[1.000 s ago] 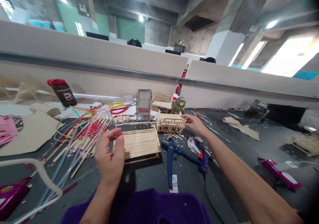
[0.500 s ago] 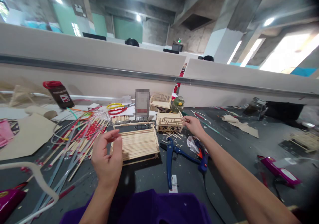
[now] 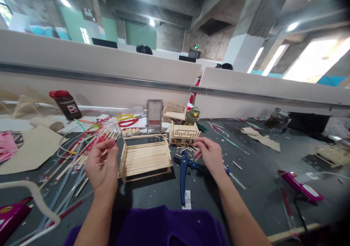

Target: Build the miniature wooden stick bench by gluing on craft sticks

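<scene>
A wooden stick frame with a slatted bed (image 3: 146, 158) stands on the dark table in front of me. Just left of it is my left hand (image 3: 102, 166), loosely curled, thumb and fingers apart, holding nothing visible. My right hand (image 3: 209, 158) hovers over the handles of a blue cutter (image 3: 183, 182), fingers loosely bent and apart, with nothing seen in them. Beyond its fingertips sits a smaller stick model (image 3: 184, 132) with a patterned back. Short stick offcuts (image 3: 183, 144) lie around that model's base. My right hand partly hides the cutter and the glue gun (image 3: 226, 168).
Bundled sticks and glue strips (image 3: 82, 155) cover the left side. Red and yellow scissors (image 3: 128, 121), a green jar (image 3: 193, 115) and another stick model (image 3: 175, 112) stand toward the partition (image 3: 109, 89). At right lies a magenta tool (image 3: 299, 186). A dark bottle (image 3: 67, 105) stands left.
My right hand has come away from the smaller stick model, back toward me over the blue cutter. My left hand has shifted left, away from the slatted frame.
</scene>
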`<action>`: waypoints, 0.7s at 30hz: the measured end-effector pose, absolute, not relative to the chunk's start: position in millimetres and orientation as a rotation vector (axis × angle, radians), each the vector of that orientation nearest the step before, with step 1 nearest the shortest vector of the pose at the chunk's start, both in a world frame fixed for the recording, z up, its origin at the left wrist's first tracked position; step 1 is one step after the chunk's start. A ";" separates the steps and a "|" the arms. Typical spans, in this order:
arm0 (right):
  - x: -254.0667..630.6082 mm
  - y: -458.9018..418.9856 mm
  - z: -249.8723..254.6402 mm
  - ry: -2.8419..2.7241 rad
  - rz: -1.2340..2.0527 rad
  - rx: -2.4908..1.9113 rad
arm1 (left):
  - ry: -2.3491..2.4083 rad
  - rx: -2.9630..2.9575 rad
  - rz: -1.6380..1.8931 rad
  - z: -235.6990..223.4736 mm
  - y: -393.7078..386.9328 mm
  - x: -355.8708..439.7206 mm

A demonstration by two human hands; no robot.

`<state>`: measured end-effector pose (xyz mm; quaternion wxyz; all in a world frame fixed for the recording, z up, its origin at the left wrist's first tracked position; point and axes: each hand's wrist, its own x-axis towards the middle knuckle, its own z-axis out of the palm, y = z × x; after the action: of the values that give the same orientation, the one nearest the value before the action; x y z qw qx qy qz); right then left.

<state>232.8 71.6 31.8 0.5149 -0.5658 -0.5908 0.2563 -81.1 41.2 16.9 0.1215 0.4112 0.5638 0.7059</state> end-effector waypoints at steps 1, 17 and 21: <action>218.2 62.8 32.1 -1.433 0.692 -1.360 | 1.642 1.120 2.083 17.0 43.6 -83.7; 165.8 54.0 -1.2 -1.493 0.712 -1.342 | 1.624 0.847 1.726 11.9 49.5 -94.8; 160.2 52.5 -2.0 -1.491 0.789 -1.326 | 1.686 0.838 1.697 8.1 43.5 -94.5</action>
<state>160.2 52.5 -2.0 0.4777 -0.5430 -0.6104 0.3231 -94.5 43.5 8.1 0.2987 0.3156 0.6348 0.6390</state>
